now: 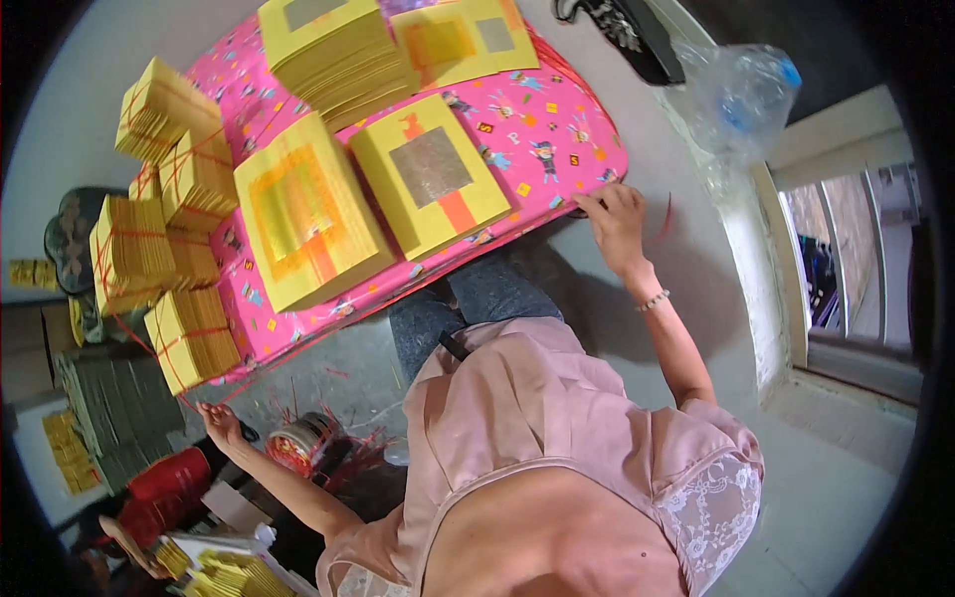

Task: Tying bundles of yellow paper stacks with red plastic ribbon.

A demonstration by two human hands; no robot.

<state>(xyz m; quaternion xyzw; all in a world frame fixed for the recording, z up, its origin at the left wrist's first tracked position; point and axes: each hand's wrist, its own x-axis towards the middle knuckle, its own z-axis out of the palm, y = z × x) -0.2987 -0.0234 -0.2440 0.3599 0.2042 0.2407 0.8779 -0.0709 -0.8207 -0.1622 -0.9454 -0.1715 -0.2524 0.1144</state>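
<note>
Thin red string (251, 384) runs along the near left edge of the table, and my left hand (223, 426) pinches it below the corner of a tied bundle (194, 338) of yellow paper. My right hand (617, 227) is at the table's right corner, fingertips pressed together; a small dark bit shows beside them, too unclear to name. Between my hands lie a thick stack of yellow paper (308, 214) with an orange and gold patch and a lower stack (433, 184) with a silver square. More string-tied bundles (139, 244) are piled at the left edge.
The table has a pink patterned cover (552, 109). Farther back stand another tall paper stack (343, 75) and a flat one (468, 45). A container with red string scraps (298, 443) sits on the floor. Clear plastic (741, 99) lies by the wall. Another person's hand (134, 545) shows lower left.
</note>
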